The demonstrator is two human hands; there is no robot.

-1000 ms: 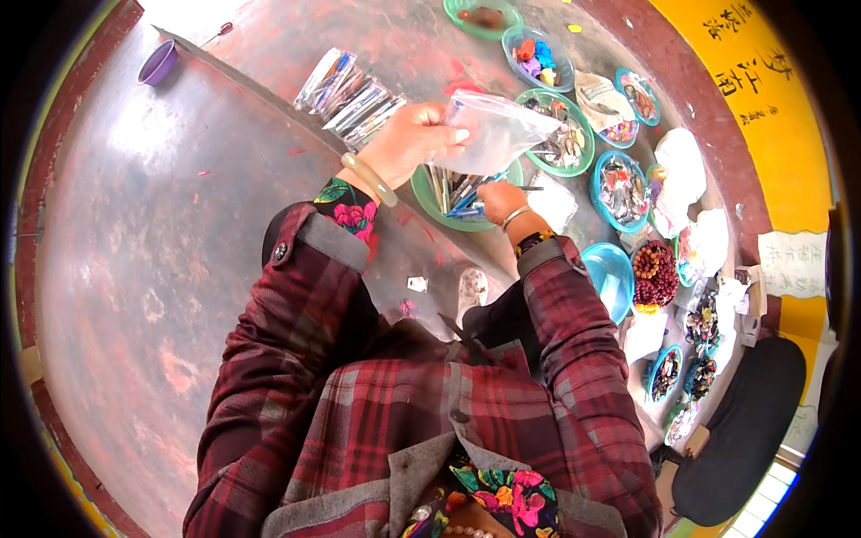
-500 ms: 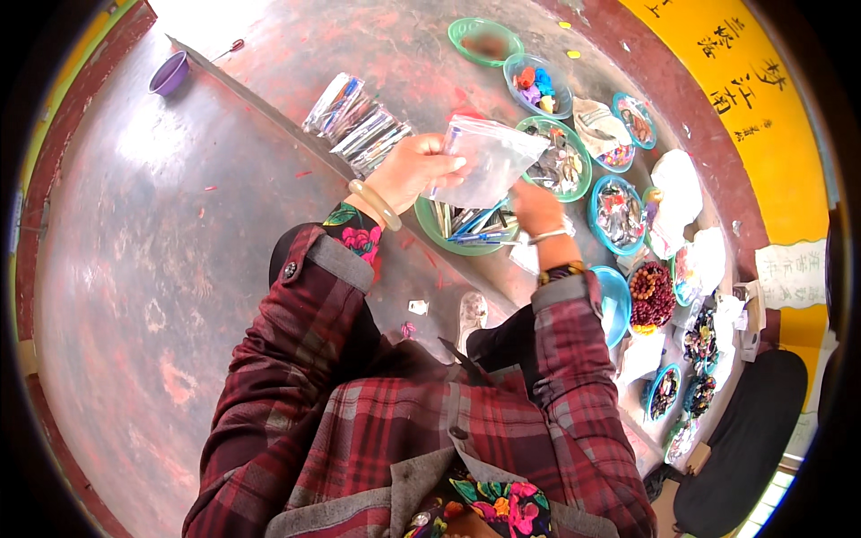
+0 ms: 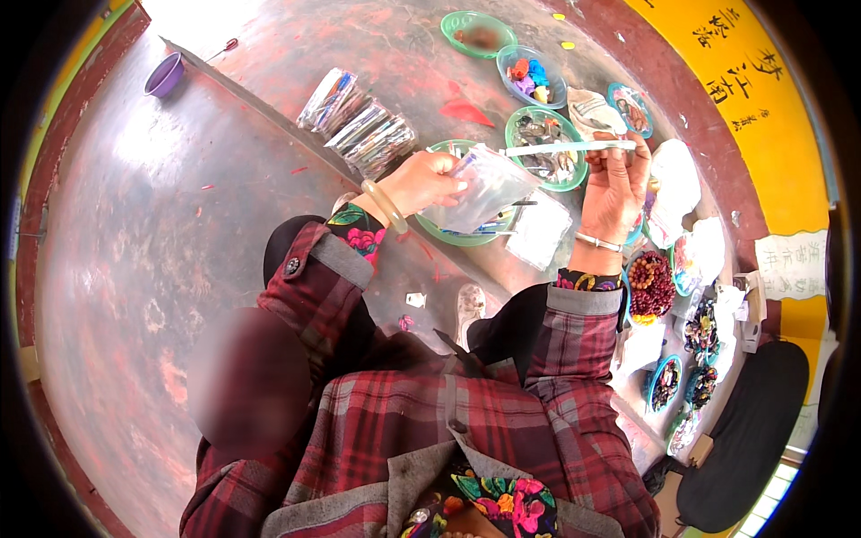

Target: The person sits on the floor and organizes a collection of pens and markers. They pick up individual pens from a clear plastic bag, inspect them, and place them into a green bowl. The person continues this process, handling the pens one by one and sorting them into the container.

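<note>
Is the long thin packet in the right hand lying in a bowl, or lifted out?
Lifted out: the right hand pinches the thin packet in the air above the green bowls.

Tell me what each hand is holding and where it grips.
The left hand grips a clear plastic bag at its left edge. The right hand pinches a thin clear stick near its right end with its fingers.

A floor-level craft workspace: bead-filled bowls (image 3: pixel 650 285) ring the concrete floor (image 3: pixel 134 269).
</note>
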